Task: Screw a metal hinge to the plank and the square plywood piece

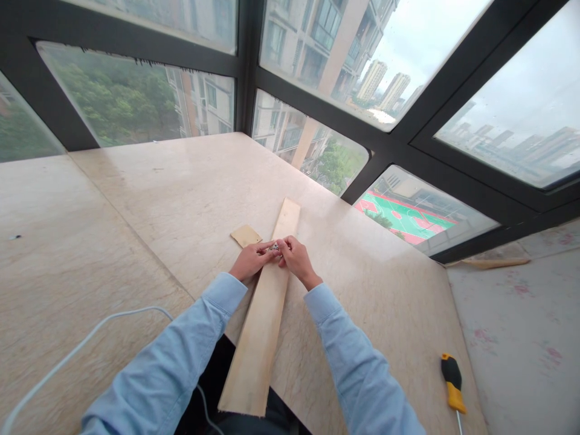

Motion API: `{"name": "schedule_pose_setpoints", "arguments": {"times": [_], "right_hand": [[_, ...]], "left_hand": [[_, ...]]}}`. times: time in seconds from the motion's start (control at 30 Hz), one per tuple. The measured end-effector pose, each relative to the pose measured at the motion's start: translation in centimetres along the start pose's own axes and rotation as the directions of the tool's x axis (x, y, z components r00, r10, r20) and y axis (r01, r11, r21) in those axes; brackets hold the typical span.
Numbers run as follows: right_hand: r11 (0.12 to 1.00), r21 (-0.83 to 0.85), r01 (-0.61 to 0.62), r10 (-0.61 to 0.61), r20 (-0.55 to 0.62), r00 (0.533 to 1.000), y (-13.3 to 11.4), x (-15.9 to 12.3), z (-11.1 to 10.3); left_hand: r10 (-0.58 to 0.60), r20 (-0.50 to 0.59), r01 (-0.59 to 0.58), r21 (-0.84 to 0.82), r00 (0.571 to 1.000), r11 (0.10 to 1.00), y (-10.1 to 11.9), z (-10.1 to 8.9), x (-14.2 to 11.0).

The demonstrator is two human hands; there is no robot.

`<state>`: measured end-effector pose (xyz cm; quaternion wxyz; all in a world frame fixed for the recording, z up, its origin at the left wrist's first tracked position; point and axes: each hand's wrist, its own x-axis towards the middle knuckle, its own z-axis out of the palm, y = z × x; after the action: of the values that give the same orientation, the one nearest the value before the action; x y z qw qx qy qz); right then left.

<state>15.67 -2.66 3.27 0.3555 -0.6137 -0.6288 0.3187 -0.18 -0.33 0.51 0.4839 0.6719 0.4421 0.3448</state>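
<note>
A long pale wooden plank (263,320) lies lengthwise on the beige marble sill (149,199), running from my lap toward the window. Both hands meet over its middle. My left hand (250,260) and my right hand (294,257) are closed in pinches around a small dark-and-white object (274,246) that I cannot make out. A small brown square piece (246,235) lies flat on the sill just left of the plank, beside my left hand.
A screwdriver with a yellow-and-black handle (452,382) lies at the sill's right front edge. A white cable (90,335) curves across the lower left. Dark-framed windows (247,66) wrap the far side. A lower ledge (521,326) sits to the right.
</note>
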Motion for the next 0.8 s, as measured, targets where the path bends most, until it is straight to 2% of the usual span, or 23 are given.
{"name": "schedule_pose_setpoints", "arguments": {"times": [0.37, 0.57, 0.8], "right_hand": [[0.999, 0.03, -0.034, 0.032, 0.051, 0.998, 0.2, 0.28, -0.43], [1.0, -0.027, -0.011, 0.014, 0.109, 0.994, 0.15, 0.34, -0.82], [0.998, -0.06, 0.001, 0.006, 0.118, 0.993, -0.06, 0.52, -0.84]], "left_hand": [[-0.007, -0.001, 0.007, 0.014, 1.0, 1.0, 0.29, -0.08, -0.16], [0.001, -0.005, -0.001, 0.041, 1.0, 0.999, 0.27, -0.04, -0.2], [0.014, 0.009, -0.014, 0.049, 1.0, 0.999, -0.24, 0.0, -0.01]]}}
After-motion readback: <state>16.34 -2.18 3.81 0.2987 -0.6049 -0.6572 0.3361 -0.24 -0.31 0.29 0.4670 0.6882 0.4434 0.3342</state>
